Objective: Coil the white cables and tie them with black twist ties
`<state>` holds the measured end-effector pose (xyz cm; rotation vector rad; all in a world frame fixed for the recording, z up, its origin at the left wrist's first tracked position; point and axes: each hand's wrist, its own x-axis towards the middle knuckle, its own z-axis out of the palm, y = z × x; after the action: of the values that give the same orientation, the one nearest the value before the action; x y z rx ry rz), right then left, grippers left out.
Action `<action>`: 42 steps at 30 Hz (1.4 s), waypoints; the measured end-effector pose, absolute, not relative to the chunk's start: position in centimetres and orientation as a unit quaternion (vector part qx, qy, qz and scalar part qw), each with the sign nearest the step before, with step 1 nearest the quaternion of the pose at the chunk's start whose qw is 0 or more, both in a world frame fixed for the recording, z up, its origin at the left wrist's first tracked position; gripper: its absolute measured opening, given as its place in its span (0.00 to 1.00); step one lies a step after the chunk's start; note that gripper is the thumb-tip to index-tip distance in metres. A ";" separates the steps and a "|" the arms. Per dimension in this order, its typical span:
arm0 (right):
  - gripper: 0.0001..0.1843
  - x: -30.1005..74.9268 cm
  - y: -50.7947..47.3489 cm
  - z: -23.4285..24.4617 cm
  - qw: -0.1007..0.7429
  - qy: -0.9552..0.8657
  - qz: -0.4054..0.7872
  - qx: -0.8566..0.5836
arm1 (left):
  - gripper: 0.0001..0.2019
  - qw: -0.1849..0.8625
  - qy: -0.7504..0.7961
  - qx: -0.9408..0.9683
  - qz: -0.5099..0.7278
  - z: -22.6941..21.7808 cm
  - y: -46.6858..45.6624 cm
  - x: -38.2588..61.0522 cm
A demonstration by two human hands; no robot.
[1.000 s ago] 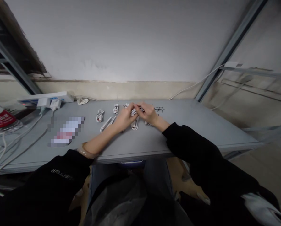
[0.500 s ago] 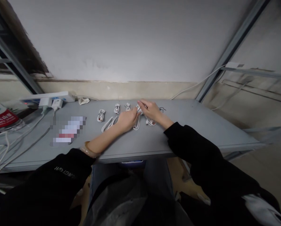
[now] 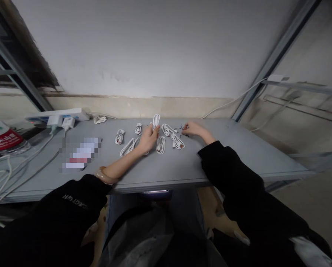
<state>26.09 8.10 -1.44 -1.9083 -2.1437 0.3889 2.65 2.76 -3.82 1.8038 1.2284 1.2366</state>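
From the head camera, the left hand (image 3: pixel 148 139) is closed around a coiled white cable (image 3: pixel 155 122), which stands upright out of the fist, its top loop above the fingers. The right hand (image 3: pixel 194 129) lies open on the worktop (image 3: pixel 224 155), fingers lightly curved and pointing left. Its fingertips (image 3: pixel 185 128) are just beside thin dark wires (image 3: pixel 181 130); whether they touch, the view does not settle.

Six more white cable bundles lie in a loose row across the middle of the worktop, between the two hands and to the left of them. A tight coil (image 3: pixel 119 136) and a smaller coil (image 3: pixel 138 128) sit furthest left, and a longer looped bundle (image 3: pixel 129 147) lies just beside the left hand. A narrow coil (image 3: pixel 160 144) lies right of that hand, and two looser bundles (image 3: pixel 166 129) (image 3: pixel 177 141) sit close to the dark wires.

Judging from how things lie, most of the white cable is already gathered into coils, with the held bundle upright in the hand. The thin dark wires are the only strands lying loose and uncoiled in this group.

Further left are a white power strip (image 3: pixel 56 115) with plug adapters (image 3: pixel 68 122), a pixelated packet (image 3: pixel 79 154), a crumpled white cloth (image 3: pixel 99 119) and a bottle with a red label (image 3: pixel 4 141). A beaded bangle (image 3: pixel 104 176) circles the left wrist, and black sleeves cover both forearms.
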 end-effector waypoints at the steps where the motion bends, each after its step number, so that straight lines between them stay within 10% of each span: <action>1: 0.05 26.0 8.1 -1.6 0.111 -0.734 0.141 -0.655 | 0.13 0.317 0.465 0.680 0.470 -3.8 2.7 2.7; 22: 0.06 26.9 8.0 -0.9 0.107 -0.707 0.298 -0.633 | 0.13 0.326 0.463 0.679 0.467 -3.7 2.7 2.6; 42: 0.02 23.0 6.8 -0.6 0.386 -0.665 0.445 -0.458 | 0.14 0.297 0.436 0.724 0.444 -3.6 2.2 2.6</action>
<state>23.04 6.77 -0.61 -1.1665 -1.6940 1.1337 2.57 2.24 -3.59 1.9254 1.1589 1.1789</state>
